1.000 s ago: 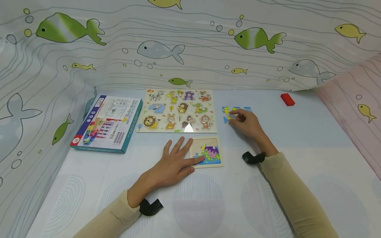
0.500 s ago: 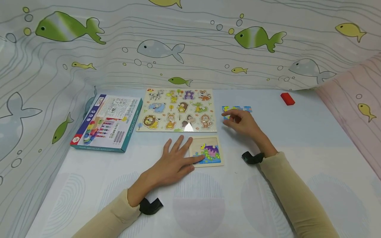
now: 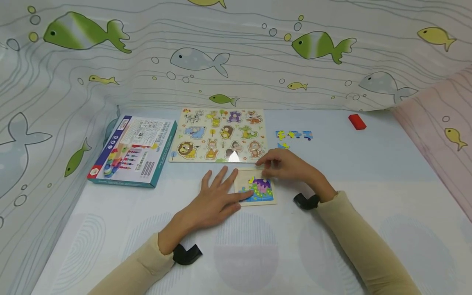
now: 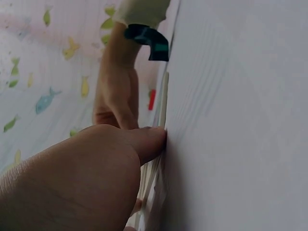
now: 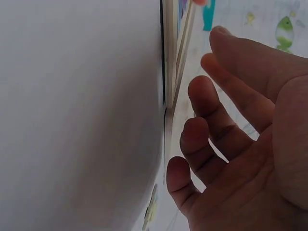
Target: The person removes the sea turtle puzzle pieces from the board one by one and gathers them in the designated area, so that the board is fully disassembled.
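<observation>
Puzzle tray (image 3: 243, 178) looks stiff and light, probably wood, best gripped by its rim; it lies on the pale desk (image 3: 284, 233), partly under the left hand (image 3: 212, 207), fingers spread. The right hand (image 3: 285, 166), loosely curved by its corner, shows nothing held. Loose pieces (image 3: 293, 134) lie beyond; fish-print cloth (image 3: 258, 82) rises behind.

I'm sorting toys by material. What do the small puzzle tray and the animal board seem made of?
Puzzle tray: probably wood or plywood, matte, given its pale beige rim and layered-looking edge.
Animal board: probably wood or fibreboard, with a glossy face, shown by the bright glare.
</observation>
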